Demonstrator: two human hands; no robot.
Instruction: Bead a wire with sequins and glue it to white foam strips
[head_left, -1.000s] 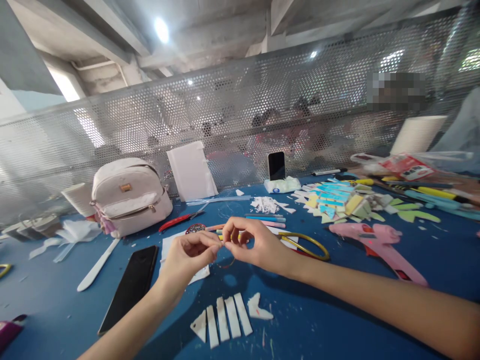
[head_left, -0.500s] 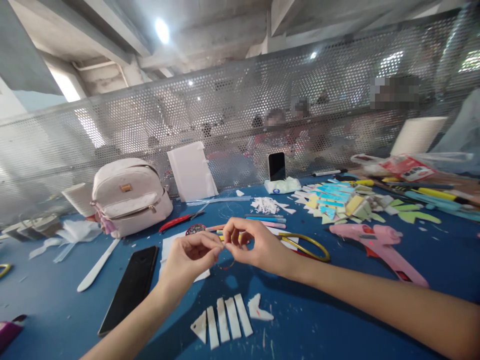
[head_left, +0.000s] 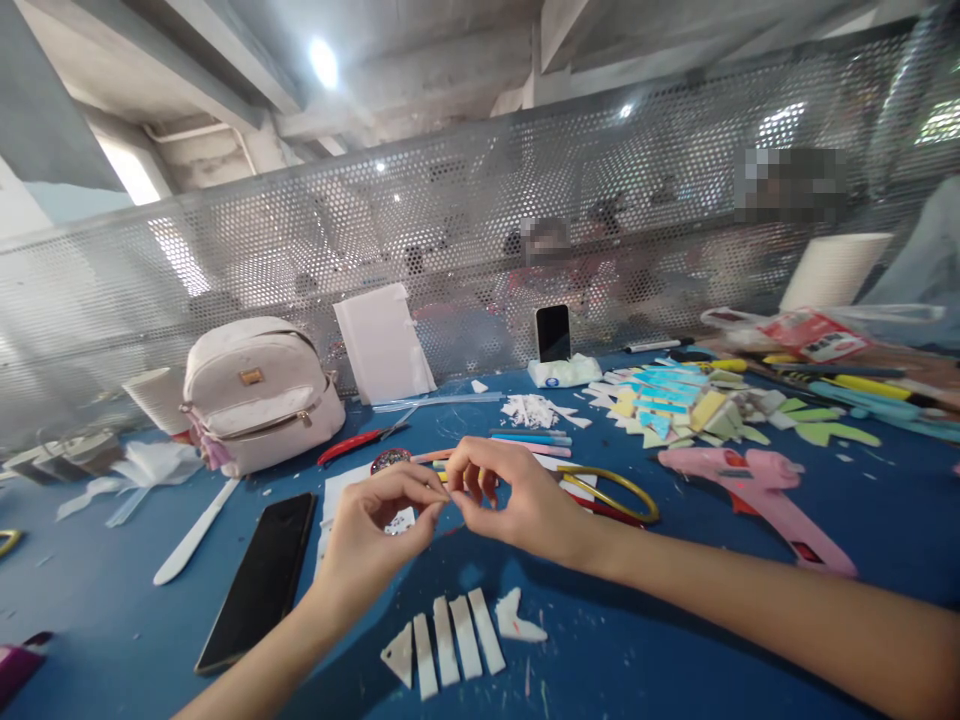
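My left hand (head_left: 375, 525) and my right hand (head_left: 517, 500) meet fingertip to fingertip above the table, both in a pinch. Whatever lies between the fingers is too small to name; a faint thin reddish line shows just below them. Under the hands, white flat strips (head_left: 445, 640) lie side by side, with a triangular piece with a hole (head_left: 400, 655) at their left and a notched piece (head_left: 519, 617) at their right. Behind the hands are yellow-handled scissors (head_left: 619, 490), partly covered, a white sheet (head_left: 337, 490) and a small round container (head_left: 391, 460).
A black phone (head_left: 259, 585) and a white plastic knife (head_left: 196, 533) lie left, near a pale backpack (head_left: 259, 395). A pink glue gun (head_left: 765, 495) rests right. Cut coloured pieces (head_left: 667, 400), red-handled cutters (head_left: 352, 445) and a propped phone (head_left: 553, 333) stand before a perforated metal screen (head_left: 465, 230).
Both hands stay pinched together and shift only slightly. The thin loop that hung under the fingers is now barely visible. The things on the table have not moved.
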